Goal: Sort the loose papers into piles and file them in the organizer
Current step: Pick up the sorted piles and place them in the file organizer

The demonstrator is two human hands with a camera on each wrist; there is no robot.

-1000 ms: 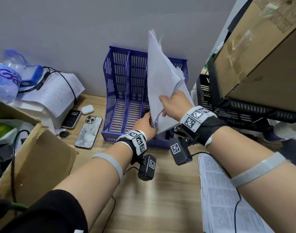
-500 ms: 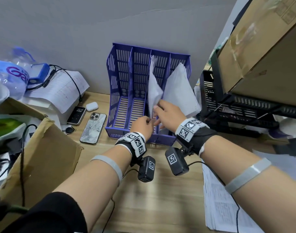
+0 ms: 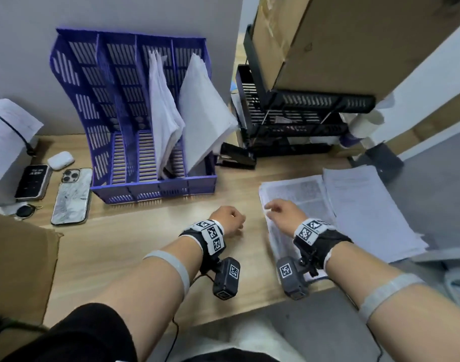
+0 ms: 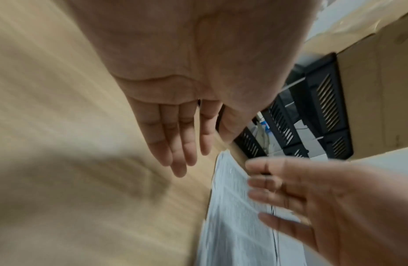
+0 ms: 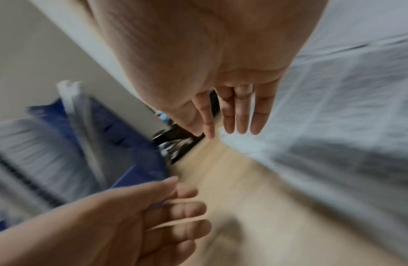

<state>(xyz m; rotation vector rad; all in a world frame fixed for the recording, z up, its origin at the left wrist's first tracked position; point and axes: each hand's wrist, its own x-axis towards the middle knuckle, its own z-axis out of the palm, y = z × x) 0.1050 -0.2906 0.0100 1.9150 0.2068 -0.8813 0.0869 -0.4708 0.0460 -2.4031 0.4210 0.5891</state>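
Note:
The blue four-slot organizer [image 3: 155, 188] stands at the back of the wooden desk, blurred in the right wrist view [image 5: 132, 144]. White paper bundles lean in its third slot [image 3: 163, 113] and fourth slot [image 3: 205, 111]; the two left slots show no paper. A printed paper pile [image 3: 299, 192] and a second pile [image 3: 367, 210] lie flat at the right. My left hand [image 3: 231, 222] hovers over bare desk, fingers straight [image 4: 177, 147], holding nothing. My right hand [image 3: 277, 211] hangs open over the printed pile's left edge [image 4: 232, 225], fingers spread [image 5: 237, 118].
A black stapler [image 3: 236, 158] lies right of the organizer. A black wire tray rack [image 3: 289, 121] carries a cardboard box [image 3: 341, 43]. Two phones [image 3: 72, 197] [image 3: 31, 181] and an earbud case [image 3: 60, 160] lie at the left, beside a cardboard box [image 3: 17, 270].
The bundle both hands held has gone down into the organizer's third slot and been let go. Both hands have pulled back toward me, the right one over the printed pile.

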